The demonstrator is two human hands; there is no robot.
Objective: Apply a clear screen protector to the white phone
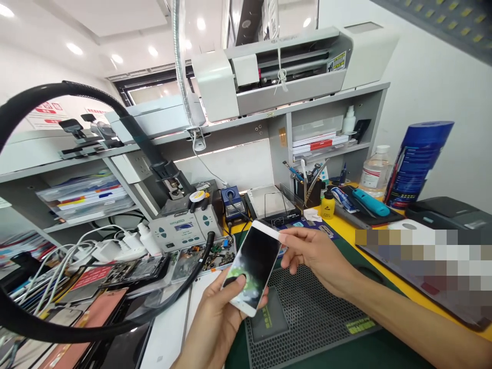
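Note:
A white-framed smartphone (258, 256) is held up, tilted, above the work mat, its dark glossy screen facing me. My left hand (226, 302) wraps round its lower end, with the thumb lying across the screen. At the upper right corner, my right hand (307, 251) pinches the phone's edge between thumb and fingertips, the other fingers curled. Below the phone lies a dark perforated repair mat (315, 312) on a green surface. The phone's back is hidden.
A black hose (115, 330) loops across the left side. Behind stand a hot-air station (188, 230), a flat heating plate (271, 202), a tool holder (307, 189) and a yellow bottle (328, 205). Dismantled phones (134, 271) and white chargers (111, 248) crowd the left.

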